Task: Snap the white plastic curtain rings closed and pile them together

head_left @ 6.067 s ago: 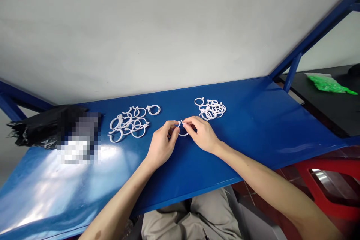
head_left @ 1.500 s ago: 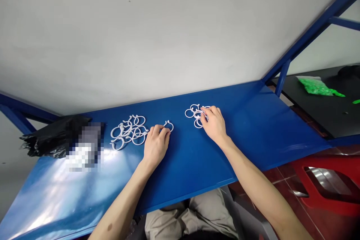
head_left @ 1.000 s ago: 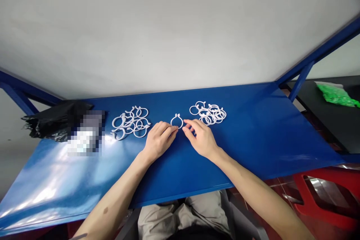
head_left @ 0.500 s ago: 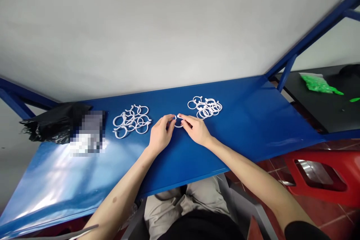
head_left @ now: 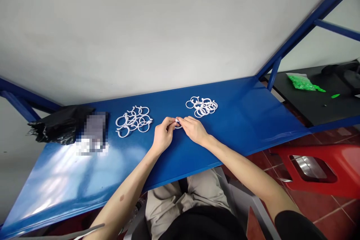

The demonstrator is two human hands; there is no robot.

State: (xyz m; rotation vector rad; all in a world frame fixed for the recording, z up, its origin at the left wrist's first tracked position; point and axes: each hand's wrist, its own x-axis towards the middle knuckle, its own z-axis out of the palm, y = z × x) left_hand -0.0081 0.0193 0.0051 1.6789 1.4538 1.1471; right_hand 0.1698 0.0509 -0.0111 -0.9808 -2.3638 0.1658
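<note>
Both hands met over the middle of the blue table [head_left: 247, 120]. Left hand [head_left: 162, 137] and right hand [head_left: 194, 129] pinched one white ring [head_left: 177, 123] between fingertips, just above the tabletop. Flanked by a pile of rings [head_left: 134, 120] to the left and a smaller heap of rings [head_left: 202, 106] to the right. Black bag [head_left: 56, 127] at far left.

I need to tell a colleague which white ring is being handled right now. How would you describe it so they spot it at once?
Start at the blue table against the white wall, with one heap of white rings on the left and another on the right. Between them, the left hand and right hand meet at the fingertips. The ring pinched there is the only one off both heaps.
</note>
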